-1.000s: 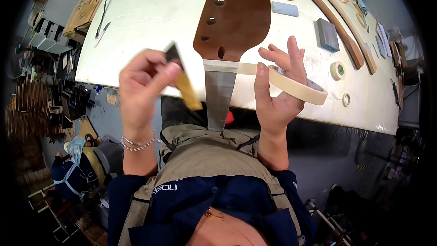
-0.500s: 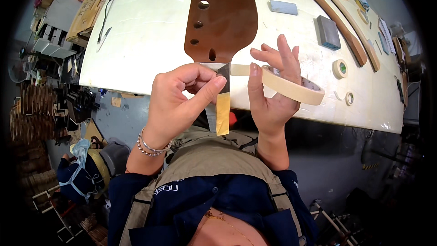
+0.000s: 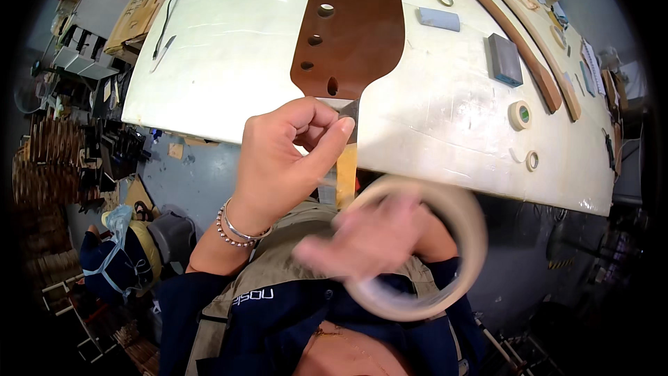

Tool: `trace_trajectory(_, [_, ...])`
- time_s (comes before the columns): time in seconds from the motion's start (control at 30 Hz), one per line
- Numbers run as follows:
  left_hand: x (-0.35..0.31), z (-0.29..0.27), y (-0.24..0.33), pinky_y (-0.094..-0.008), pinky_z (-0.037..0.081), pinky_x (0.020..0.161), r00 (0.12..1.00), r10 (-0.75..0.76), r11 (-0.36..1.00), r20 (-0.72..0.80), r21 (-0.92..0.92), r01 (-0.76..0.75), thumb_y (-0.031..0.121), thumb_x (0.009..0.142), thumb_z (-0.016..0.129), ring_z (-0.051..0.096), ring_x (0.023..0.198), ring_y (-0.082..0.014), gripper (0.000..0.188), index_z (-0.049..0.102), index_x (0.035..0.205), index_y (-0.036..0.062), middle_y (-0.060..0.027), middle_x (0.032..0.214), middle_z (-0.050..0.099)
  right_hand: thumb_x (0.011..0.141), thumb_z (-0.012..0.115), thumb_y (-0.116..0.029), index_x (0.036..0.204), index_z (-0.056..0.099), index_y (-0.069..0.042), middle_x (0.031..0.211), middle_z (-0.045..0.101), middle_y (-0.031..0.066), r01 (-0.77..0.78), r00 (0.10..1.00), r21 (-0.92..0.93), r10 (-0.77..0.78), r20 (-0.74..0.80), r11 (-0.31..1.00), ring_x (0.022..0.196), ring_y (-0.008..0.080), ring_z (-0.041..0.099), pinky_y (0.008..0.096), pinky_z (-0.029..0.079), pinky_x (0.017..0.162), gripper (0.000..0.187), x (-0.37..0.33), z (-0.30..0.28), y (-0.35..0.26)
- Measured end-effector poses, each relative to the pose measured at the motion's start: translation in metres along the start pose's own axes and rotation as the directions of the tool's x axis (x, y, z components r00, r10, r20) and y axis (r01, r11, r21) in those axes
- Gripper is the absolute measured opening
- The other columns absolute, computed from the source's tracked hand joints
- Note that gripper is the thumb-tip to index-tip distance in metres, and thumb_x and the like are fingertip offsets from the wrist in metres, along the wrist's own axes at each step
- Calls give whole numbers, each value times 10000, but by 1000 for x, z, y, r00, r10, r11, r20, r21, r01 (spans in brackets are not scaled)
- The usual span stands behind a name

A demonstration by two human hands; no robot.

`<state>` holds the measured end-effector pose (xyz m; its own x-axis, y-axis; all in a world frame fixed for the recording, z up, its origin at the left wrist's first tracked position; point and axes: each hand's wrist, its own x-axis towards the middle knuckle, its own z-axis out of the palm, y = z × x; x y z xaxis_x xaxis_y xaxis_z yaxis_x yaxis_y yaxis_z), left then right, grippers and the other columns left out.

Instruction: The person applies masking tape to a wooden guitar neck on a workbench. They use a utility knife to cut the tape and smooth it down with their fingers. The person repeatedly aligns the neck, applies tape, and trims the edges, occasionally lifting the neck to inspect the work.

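Tape roll (image 3: 472, 247) encircles the blurred, leftward-pointing right hand (image 3: 372, 235), grip unclear; the left hand (image 3: 287, 145) pinches a blade (image 3: 354, 115).

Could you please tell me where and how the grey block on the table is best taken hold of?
I'd pinch the grey block across its long sides, towards its near end, coming from the person's side with the right hand, once clear of the tape roll. It is oblong, its near end towards the person, while a wooden strip lies close to its far right corner.
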<state>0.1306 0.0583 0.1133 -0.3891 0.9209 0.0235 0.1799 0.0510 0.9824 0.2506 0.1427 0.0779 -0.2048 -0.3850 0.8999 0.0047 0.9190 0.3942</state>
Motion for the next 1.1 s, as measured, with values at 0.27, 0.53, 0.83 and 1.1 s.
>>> trace_trajectory(0.27, [66, -110, -76, -209, 449, 578, 984, -5, 998, -176, 68, 17, 152, 849, 642, 536, 588, -66, 163, 647, 839, -11, -11, 662, 605, 779, 654, -61, 1119, 542, -7, 959, 560, 161, -558, 234, -576, 779, 581, 597, 878, 356, 516, 414, 429, 777, 362, -127, -46, 136])
trace_trajectory(0.53, [51, -30, -71, -271, 403, 892, 934, 349, 858, 83, -430, -283, 426, 971, 360, 539, 1002, -160, 566, 505, 1216, -62, -108, 1093, 595, 912, 567, -272, 1143, 547, 47, 974, 621, 97, -762, 231, 474, 498, 836, -442, 937, 154, 575, 273, 457, 823, 394, -49, -4, 54])
trace_trajectory(0.83, [50, -19, -83, -267, 388, 883, 921, 330, 786, 209, -601, -145, 446, 924, 480, 503, 1050, -146, 598, 457, 1242, -60, -90, 1151, 559, 867, 635, -219, 1147, 535, 50, 968, 577, 59, -726, 168, 442, 488, 856, -526, 910, 135, 557, 271, 462, 818, 402, -38, 14, 27])
trace_trajectory(1.1, [38, -31, -71, -311, 354, 964, 935, 311, 934, 170, -236, -268, 166, 753, 736, 494, 1103, -197, 563, 487, 1219, -27, -118, 1168, 556, 832, 665, -232, 1130, 514, 39, 950, 574, 82, -841, 101, 386, 591, 800, -380, 855, 132, 560, 291, 480, 782, 430, -17, 3, 14])
